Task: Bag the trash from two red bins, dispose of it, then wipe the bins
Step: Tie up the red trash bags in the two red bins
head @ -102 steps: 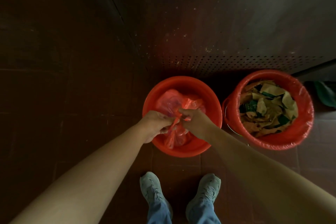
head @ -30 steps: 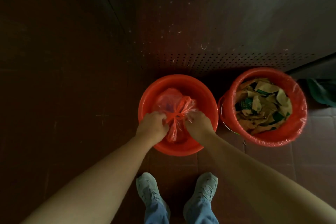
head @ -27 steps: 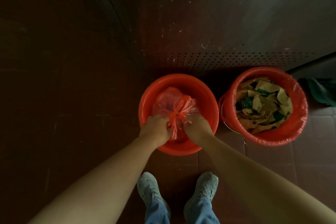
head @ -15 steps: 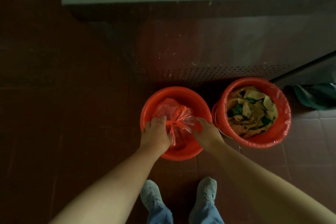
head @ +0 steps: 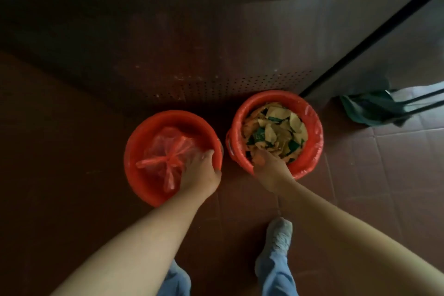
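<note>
We log left bin [head: 134,146] bagged; left hand [head: 201,175] grips its rim, right hand [head: 271,173] the right bin [head: 232,145] rim; next, gather liner [head: 314,127].

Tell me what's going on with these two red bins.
A person stands over two round bins on the tiled floor. The left hand grips the near rim of the left red plastic bin, where a knotted translucent red plastic bag lies inside. The right hand reaches over the near rim of the right red plastic bin, heaped with brown paper and green scraps; its red plastic liner is not yet tied. Whether that hand holds anything is unclear.
</note>
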`<action>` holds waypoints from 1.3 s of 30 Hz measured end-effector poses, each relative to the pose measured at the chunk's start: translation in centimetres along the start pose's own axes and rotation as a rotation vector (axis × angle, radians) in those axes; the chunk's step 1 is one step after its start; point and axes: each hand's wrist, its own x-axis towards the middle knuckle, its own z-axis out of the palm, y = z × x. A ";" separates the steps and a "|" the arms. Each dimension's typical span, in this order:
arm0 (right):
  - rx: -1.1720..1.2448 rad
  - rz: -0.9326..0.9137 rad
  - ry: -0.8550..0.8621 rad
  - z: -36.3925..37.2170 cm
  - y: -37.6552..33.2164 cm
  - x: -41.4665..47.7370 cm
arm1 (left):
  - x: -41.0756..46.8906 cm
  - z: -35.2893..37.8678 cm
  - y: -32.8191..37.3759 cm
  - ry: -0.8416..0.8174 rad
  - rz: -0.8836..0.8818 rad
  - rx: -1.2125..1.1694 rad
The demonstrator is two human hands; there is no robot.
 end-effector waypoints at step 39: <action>-0.691 -0.484 -0.077 -0.8 21.4 9.0 | 8.0 19.7 9.5 -0.056 0.555 0.455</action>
